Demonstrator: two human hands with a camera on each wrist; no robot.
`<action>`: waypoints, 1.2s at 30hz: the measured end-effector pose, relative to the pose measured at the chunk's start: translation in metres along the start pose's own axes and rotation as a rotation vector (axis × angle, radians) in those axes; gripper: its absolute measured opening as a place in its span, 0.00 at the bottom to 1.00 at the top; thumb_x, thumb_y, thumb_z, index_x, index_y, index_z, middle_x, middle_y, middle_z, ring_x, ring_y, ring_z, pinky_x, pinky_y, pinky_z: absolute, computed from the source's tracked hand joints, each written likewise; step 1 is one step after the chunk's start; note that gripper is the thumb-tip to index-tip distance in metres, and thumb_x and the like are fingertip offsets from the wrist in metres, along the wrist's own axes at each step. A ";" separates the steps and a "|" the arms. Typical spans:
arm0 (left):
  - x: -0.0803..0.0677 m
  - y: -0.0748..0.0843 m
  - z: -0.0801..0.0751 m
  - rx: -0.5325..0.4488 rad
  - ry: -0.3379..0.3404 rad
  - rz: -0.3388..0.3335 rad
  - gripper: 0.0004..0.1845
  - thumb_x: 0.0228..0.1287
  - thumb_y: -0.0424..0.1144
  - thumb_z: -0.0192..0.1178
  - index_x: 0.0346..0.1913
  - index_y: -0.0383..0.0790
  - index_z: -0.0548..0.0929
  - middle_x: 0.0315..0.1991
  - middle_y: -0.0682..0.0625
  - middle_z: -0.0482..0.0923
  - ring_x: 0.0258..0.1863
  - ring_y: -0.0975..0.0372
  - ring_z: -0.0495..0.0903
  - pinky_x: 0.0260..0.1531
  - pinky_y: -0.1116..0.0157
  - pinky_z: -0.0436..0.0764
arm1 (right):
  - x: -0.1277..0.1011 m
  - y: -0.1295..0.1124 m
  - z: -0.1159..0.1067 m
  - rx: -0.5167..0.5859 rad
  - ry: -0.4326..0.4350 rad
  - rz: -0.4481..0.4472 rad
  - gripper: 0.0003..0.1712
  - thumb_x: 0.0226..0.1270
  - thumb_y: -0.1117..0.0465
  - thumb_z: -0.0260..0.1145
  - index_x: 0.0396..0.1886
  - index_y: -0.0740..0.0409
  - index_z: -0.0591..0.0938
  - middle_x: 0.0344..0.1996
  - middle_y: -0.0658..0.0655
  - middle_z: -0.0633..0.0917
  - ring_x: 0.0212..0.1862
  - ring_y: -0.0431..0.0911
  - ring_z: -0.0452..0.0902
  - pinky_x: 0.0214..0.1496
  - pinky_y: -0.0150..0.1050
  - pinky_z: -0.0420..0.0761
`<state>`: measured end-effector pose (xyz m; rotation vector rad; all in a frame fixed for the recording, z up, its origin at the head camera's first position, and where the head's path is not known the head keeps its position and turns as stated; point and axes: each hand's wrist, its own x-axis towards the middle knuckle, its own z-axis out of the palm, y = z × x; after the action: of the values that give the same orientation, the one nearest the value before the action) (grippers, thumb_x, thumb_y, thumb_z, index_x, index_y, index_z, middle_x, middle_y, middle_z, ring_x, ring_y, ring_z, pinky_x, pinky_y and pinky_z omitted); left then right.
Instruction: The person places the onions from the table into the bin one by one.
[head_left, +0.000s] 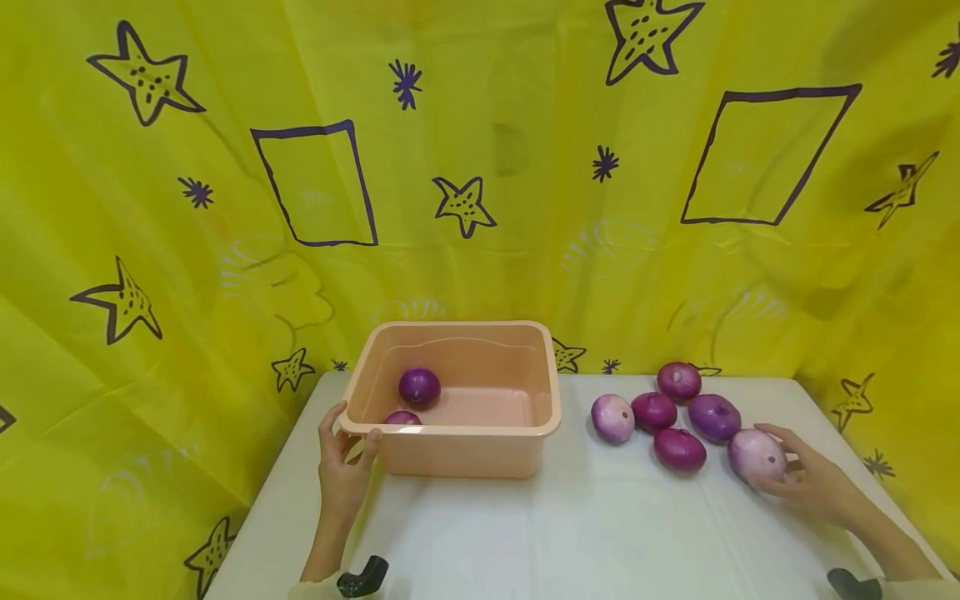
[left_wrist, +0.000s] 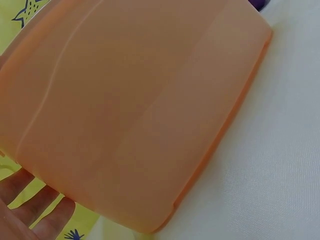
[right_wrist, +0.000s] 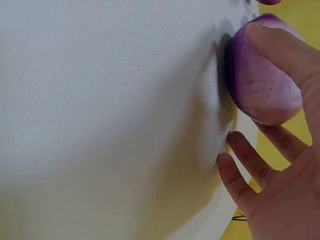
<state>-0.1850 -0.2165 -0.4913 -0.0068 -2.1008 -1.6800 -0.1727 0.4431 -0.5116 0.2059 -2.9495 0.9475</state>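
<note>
At the front left corner of a peach plastic bin (head_left: 461, 454), my left hand (head_left: 345, 475) grips the rim, thumb on the front and fingers along the side. In the left wrist view the bin wall (left_wrist: 125, 115) fills most of the picture. Inside the bin lie two red onions, a dark purple one (head_left: 419, 388) and another (head_left: 402, 417) partly hidden by the front wall. On the right, my right hand (head_left: 813, 483) holds a pale purple-and-white onion (head_left: 756, 456) between thumb and fingers. The right wrist view has the thumb across this onion (right_wrist: 265, 80), the lower fingers spread.
Several more red onions are grouped left of the right hand, among them a pale one (head_left: 612, 418), a magenta one (head_left: 679, 450) and a purple one (head_left: 714, 418). A white cloth (head_left: 585, 533) covers the table. Yellow curtain (head_left: 510, 283) with drawn stars hangs behind and at both sides.
</note>
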 end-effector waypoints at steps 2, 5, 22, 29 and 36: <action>0.000 0.000 0.000 0.007 0.000 -0.002 0.38 0.73 0.33 0.62 0.79 0.48 0.55 0.74 0.35 0.65 0.64 0.43 0.74 0.49 0.80 0.76 | 0.000 0.000 0.000 -0.004 0.001 0.006 0.52 0.59 0.54 0.80 0.75 0.64 0.60 0.59 0.80 0.75 0.48 0.68 0.80 0.36 0.42 0.79; 0.000 0.000 0.000 0.013 0.003 -0.001 0.38 0.73 0.34 0.62 0.79 0.49 0.55 0.74 0.34 0.66 0.64 0.42 0.74 0.49 0.81 0.75 | -0.001 0.000 -0.001 0.007 -0.006 0.000 0.52 0.60 0.55 0.79 0.76 0.63 0.59 0.59 0.82 0.74 0.49 0.70 0.79 0.37 0.46 0.78; -0.001 0.001 0.001 0.001 -0.001 -0.003 0.38 0.73 0.33 0.62 0.79 0.49 0.55 0.74 0.34 0.64 0.65 0.41 0.73 0.49 0.81 0.75 | 0.009 0.002 -0.004 0.000 0.101 -0.150 0.51 0.47 0.62 0.85 0.69 0.66 0.68 0.52 0.71 0.80 0.37 0.29 0.73 0.32 0.33 0.79; -0.001 0.001 0.001 0.012 0.002 -0.005 0.38 0.73 0.34 0.62 0.79 0.50 0.55 0.74 0.35 0.64 0.65 0.40 0.73 0.49 0.81 0.75 | 0.021 -0.013 -0.015 0.033 0.125 -0.233 0.48 0.47 0.67 0.84 0.67 0.68 0.69 0.52 0.68 0.77 0.38 0.27 0.74 0.33 0.32 0.83; -0.002 0.002 0.000 0.012 0.002 -0.003 0.38 0.73 0.35 0.63 0.79 0.50 0.56 0.74 0.35 0.65 0.65 0.41 0.74 0.49 0.81 0.75 | 0.032 -0.042 -0.030 0.043 0.138 -0.222 0.48 0.49 0.65 0.84 0.68 0.66 0.70 0.52 0.67 0.78 0.38 0.28 0.74 0.33 0.32 0.83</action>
<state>-0.1832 -0.2152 -0.4901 0.0022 -2.1106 -1.6686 -0.1987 0.4229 -0.4606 0.4400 -2.7130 0.9534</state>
